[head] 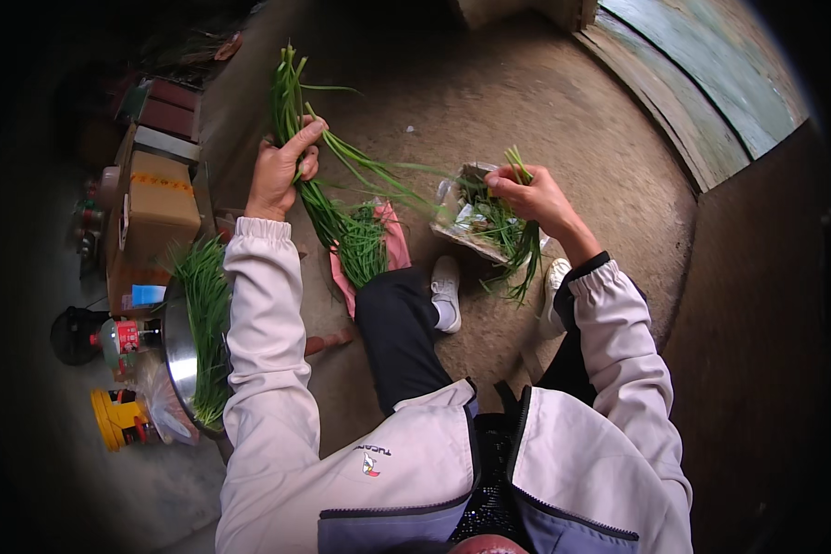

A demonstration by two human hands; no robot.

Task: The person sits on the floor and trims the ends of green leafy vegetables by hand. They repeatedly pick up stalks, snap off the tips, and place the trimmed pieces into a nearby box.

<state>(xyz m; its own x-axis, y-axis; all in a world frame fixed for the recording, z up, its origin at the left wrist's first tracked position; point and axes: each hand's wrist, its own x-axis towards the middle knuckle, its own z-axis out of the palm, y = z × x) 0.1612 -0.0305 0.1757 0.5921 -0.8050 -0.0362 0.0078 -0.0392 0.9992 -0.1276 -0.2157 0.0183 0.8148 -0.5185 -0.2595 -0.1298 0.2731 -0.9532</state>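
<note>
My left hand [289, 165] grips a thick bunch of long green chives [288, 97], cut ends up and leaves hanging down. A few strands fan out from it toward the right. Held between the thumb and fingers of my right hand [534, 197] is a smaller bunch of chives [530, 256], its leaves drooping over the waste basket [472, 241]. That basket is lined with clear plastic and contains green scraps and bits of paper. Below my left hand, more chives [361, 242] lie on a pink bag or cloth [396, 235] beside my knee.
At the left, a metal basin [180, 346] bears a heap of chives [208, 332]. Around it stand a cardboard box [159, 201], a plastic bottle [121, 339] and a yellow tub [114, 419]. My shoes [445, 287] flank the basket on the bare floor [595, 138]. Boards [706, 83] lie at upper right.
</note>
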